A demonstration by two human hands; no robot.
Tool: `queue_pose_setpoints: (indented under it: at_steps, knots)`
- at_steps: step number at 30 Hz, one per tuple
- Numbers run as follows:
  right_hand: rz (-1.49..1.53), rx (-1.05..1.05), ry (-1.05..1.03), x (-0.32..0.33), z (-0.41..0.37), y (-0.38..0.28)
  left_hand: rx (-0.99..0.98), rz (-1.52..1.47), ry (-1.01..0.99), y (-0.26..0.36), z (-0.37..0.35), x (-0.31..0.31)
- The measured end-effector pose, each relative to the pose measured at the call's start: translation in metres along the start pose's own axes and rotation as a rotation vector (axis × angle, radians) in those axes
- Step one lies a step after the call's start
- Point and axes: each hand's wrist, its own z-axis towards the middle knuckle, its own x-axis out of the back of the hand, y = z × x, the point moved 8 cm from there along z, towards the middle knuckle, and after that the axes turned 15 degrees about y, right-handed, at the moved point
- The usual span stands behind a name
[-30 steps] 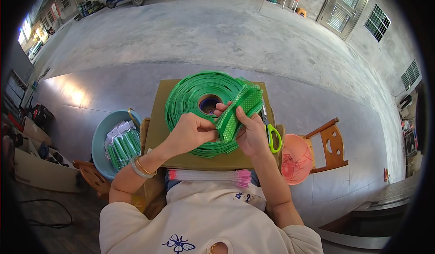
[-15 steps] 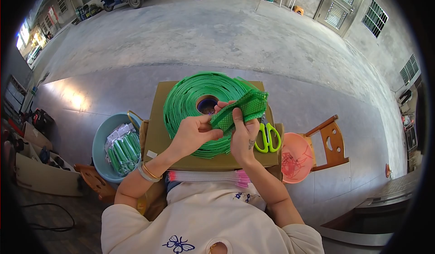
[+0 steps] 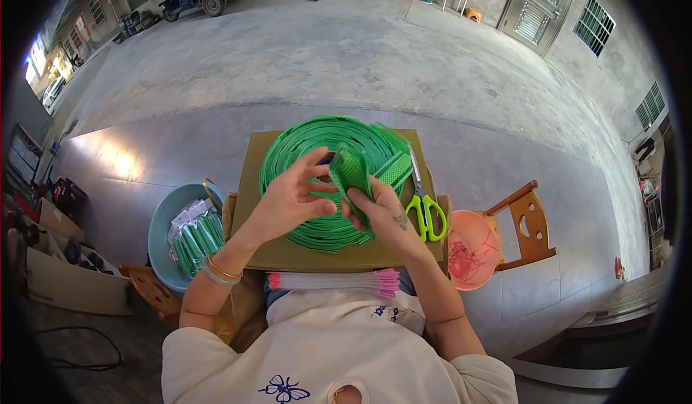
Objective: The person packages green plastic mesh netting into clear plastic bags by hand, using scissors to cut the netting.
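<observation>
1. Green folded mesh (image 3: 349, 177), creased into a narrow bundle, stands tilted between our two hands, raised over the middle of the roll beneath.
2. Our right hand (image 3: 380, 211) is clamped on the lower part of that bundle: the thumb presses along its near face, while the other fingers curl round behind it, partly hidden.
3. Our left hand (image 3: 290, 196) is just beside the bundle, its fingers well apart and slightly bent, the thumb reaching toward the mesh. We cannot tell whether any fingertip touches it.
4. Under both hands, the mesh roll (image 3: 280, 152) lies flat on the brown table (image 3: 274, 258), its round core mostly covered by our left fingers and the bundle.
5. Flat mesh strips (image 3: 395, 170) lie over the roll's right side. Just beside them rest the scissors (image 3: 420, 192), lime-green handles toward us, blades pointing away.
6. Along our lap, at the table's near edge, we have a bundle of pale sticks (image 3: 331, 281) with pink ends.
7. To our left, a blue basin (image 3: 158, 224) holds green packets (image 3: 198, 237); to our right, a pink basin (image 3: 472, 278) with thin reddish pieces (image 3: 473, 251) sits beside a wooden chair (image 3: 535, 240).
</observation>
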Motion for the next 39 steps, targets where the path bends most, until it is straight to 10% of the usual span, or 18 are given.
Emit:
queue_pose_setpoints:
  at_steps: [5, 13, 17, 21, 39]
  knots:
    - [-0.361, 0.127, -0.17, -0.013, -0.011, 0.005, 0.029, 0.428, 0.125, 0.015, 0.006, 0.012]
    - [-0.307, -0.07, -0.163, -0.005, -0.007, 0.032, -0.025, 0.271, 0.3, 0.009, -0.004, 0.02]
    - [-0.202, -0.093, 0.095, 0.028, 0.001, 0.025, 0.166, 0.345, 0.167, -0.029, -0.033, 0.01]
    - [0.048, -0.051, 0.153, 0.05, 0.001, 0.0, -0.269, 0.817, -0.399, -0.084, -0.098, -0.042]
    - [0.07, -0.033, 0.154, 0.048, 0.0, 0.0, -0.25, 0.963, -0.201, -0.093, -0.094, -0.026]
